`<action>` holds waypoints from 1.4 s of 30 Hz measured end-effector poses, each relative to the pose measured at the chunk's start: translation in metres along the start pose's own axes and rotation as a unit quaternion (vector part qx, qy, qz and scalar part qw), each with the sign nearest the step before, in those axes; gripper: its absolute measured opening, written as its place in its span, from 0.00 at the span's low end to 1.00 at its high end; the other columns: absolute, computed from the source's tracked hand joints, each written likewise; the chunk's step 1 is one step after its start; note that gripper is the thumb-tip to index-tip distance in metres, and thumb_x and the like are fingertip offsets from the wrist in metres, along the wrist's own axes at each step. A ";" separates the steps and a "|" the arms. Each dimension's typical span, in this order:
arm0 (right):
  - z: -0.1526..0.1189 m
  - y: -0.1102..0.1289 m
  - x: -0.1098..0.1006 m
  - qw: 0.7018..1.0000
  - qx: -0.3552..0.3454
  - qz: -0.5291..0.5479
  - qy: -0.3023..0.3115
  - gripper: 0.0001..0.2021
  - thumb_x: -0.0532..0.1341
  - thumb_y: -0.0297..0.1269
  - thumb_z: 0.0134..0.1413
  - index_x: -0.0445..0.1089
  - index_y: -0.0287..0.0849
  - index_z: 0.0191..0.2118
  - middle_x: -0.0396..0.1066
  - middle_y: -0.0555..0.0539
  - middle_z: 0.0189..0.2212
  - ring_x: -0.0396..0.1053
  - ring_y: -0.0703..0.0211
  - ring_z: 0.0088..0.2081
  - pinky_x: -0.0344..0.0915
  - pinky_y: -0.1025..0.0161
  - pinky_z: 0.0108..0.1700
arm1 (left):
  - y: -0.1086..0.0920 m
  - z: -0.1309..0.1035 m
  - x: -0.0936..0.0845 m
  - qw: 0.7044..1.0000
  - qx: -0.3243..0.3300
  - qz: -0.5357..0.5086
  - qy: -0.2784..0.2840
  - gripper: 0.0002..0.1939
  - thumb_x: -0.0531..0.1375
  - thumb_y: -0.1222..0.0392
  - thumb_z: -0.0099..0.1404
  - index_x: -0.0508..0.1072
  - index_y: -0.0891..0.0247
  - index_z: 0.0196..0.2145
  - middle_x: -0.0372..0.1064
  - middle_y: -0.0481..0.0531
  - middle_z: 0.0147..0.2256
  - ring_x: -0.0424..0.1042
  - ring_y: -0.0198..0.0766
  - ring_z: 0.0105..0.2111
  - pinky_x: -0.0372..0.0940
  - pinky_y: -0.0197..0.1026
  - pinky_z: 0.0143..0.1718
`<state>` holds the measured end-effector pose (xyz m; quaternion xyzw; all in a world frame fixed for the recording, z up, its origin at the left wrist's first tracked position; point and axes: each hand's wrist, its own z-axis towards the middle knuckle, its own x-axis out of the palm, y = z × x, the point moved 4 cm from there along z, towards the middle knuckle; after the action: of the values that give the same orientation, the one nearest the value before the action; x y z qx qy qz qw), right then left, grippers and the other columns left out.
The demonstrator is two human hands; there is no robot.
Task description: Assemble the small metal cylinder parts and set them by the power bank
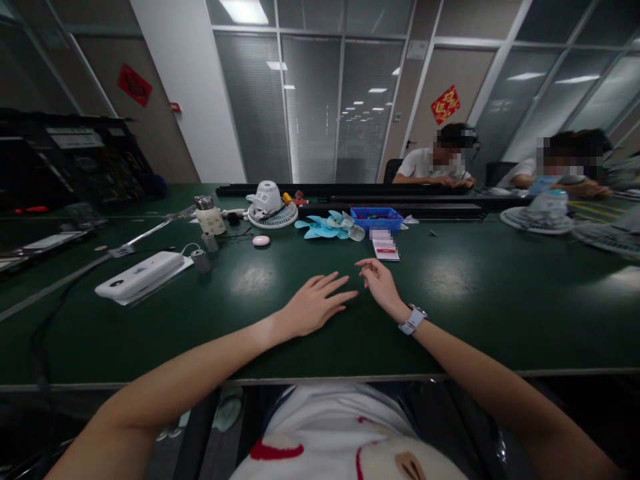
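Note:
My left hand (pixel 316 303) lies over the green table (pixel 280 353), palm down, with fingers spread and nothing in them. To its right, my right hand (pixel 379 279) is loosely bent with its fingers apart, holding nothing that I can see. A grey-banded watch (pixel 413 320) is on the right wrist. Closest to the right hand is a small white card with a red mark (pixel 385 247), just beyond the fingertips and apart from them. Light-blue fan blades (pixel 323 227) lie further back, beside a blue tray (pixel 377 219) of small parts.
A white fan head (pixel 267 200) on its round grille, a patterned bottle (pixel 210 217) and a pale pink oval object (pixel 261 241) stand at back left. Nearer left lie a white oblong device (pixel 143 275) and a metal cylinder (pixel 201 261). Several people sit at far right by another fan (pixel 545 212).

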<state>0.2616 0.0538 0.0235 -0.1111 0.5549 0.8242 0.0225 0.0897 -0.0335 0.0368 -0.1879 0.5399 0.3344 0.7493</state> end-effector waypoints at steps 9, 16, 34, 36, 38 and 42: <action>-0.001 0.000 0.003 1.000 -0.005 0.011 0.003 0.10 0.54 0.33 0.49 0.67 0.41 0.38 0.62 0.53 0.26 0.56 0.67 0.20 0.54 0.67 0.22 | 0.000 0.001 0.013 0.996 0.039 -0.059 0.052 0.20 0.45 0.60 0.74 0.68 0.59 0.57 0.65 0.51 0.57 0.61 0.41 0.59 0.56 0.44 0.55; -0.002 0.003 0.001 1.000 0.001 0.004 0.007 0.09 0.54 0.33 0.49 0.67 0.41 0.38 0.62 0.53 0.25 0.57 0.67 0.20 0.54 0.67 0.23 | 0.024 -0.002 0.004 1.000 0.001 -0.009 -0.005 0.17 0.50 0.68 0.70 0.75 0.57 0.48 0.75 0.51 0.46 0.71 0.39 0.49 0.59 0.42 0.47; -0.005 0.007 0.003 0.999 0.019 -0.017 0.022 0.09 0.56 0.34 0.50 0.68 0.41 0.38 0.63 0.52 0.27 0.58 0.66 0.22 0.53 0.67 0.23 | 0.210 -0.129 -0.100 0.742 -0.653 0.149 -0.025 0.16 0.50 0.71 0.62 0.72 0.83 0.43 0.69 0.78 0.43 0.69 0.64 0.46 0.64 0.54 0.38; -0.005 0.006 0.003 0.999 0.020 -0.012 0.023 0.09 0.56 0.34 0.50 0.68 0.41 0.38 0.63 0.52 0.27 0.57 0.67 0.21 0.52 0.67 0.22 | 0.211 -0.129 -0.099 0.744 -0.653 0.140 -0.023 0.17 0.51 0.71 0.61 0.71 0.83 0.44 0.68 0.77 0.44 0.69 0.63 0.46 0.65 0.53 0.39; -0.005 0.006 0.003 1.000 0.020 -0.009 0.021 0.09 0.56 0.35 0.50 0.68 0.41 0.38 0.62 0.52 0.27 0.57 0.67 0.21 0.52 0.67 0.22 | 0.212 -0.129 -0.099 0.748 -0.650 0.133 -0.020 0.16 0.51 0.71 0.61 0.71 0.83 0.44 0.68 0.77 0.44 0.69 0.62 0.46 0.65 0.53 0.39; -0.005 0.006 0.003 1.000 0.017 -0.012 0.020 0.08 0.57 0.35 0.51 0.68 0.41 0.38 0.63 0.52 0.27 0.57 0.67 0.21 0.53 0.67 0.23 | 0.216 -0.130 -0.102 0.747 -0.651 0.134 -0.023 0.15 0.53 0.69 0.61 0.72 0.82 0.42 0.68 0.76 0.43 0.69 0.60 0.45 0.64 0.54 0.40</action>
<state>0.2586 0.0471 0.0264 -0.1337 0.5679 0.8118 0.0232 -0.1703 0.0051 0.1040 -0.5481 0.1939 0.7056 0.4051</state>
